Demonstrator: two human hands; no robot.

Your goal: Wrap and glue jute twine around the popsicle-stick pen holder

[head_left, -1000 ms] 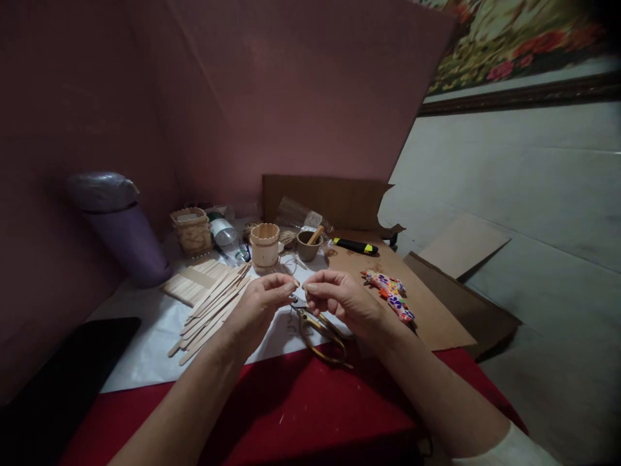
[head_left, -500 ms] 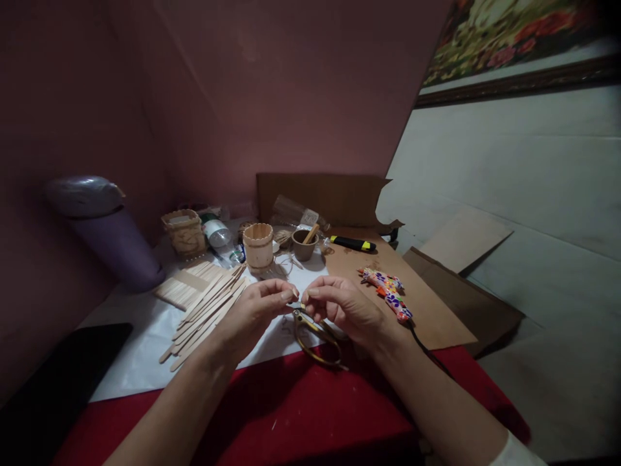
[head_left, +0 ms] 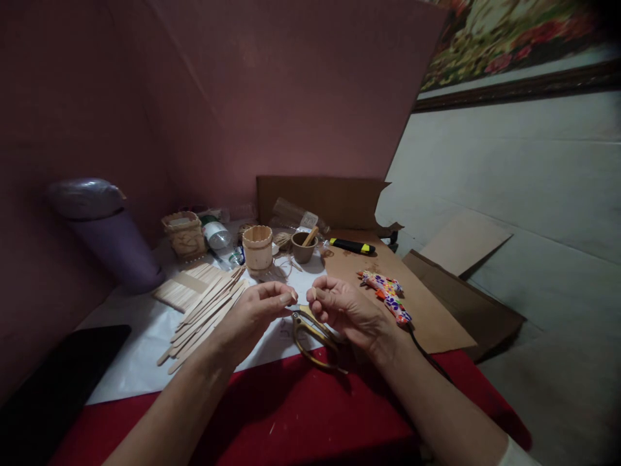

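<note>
My left hand [head_left: 264, 314] is closed in a pinch above the white paper, its thumb against the index finger; whatever may be between them is too small to make out. A short gap away, my right hand [head_left: 347, 314] pinches as well, with a tiny pale spot at its fingertips that I cannot name. Below the fingers lie scissors [head_left: 315, 343] with bronze-coloured loop handles, partly over the red cloth. To the left, loose wooden craft sticks [head_left: 208, 320] fan out beside a flat panel of joined sticks [head_left: 182, 287]. A small wooden-stick cup [head_left: 258, 249] stands beyond my hands.
A floral glue gun [head_left: 385, 291] and a black-yellow utility knife [head_left: 352, 245] lie on cardboard [head_left: 422, 310] at right. Toward the back are a brown pot [head_left: 303, 251], plastic bottles [head_left: 218, 234] and another wooden cup [head_left: 184, 239]. A purple cylinder [head_left: 116, 243] leans at left.
My fingertips have drawn slightly apart, the right hand shifting a little to the right. Both hands stay pinched, and the scissors lie in nearly the same place.
</note>
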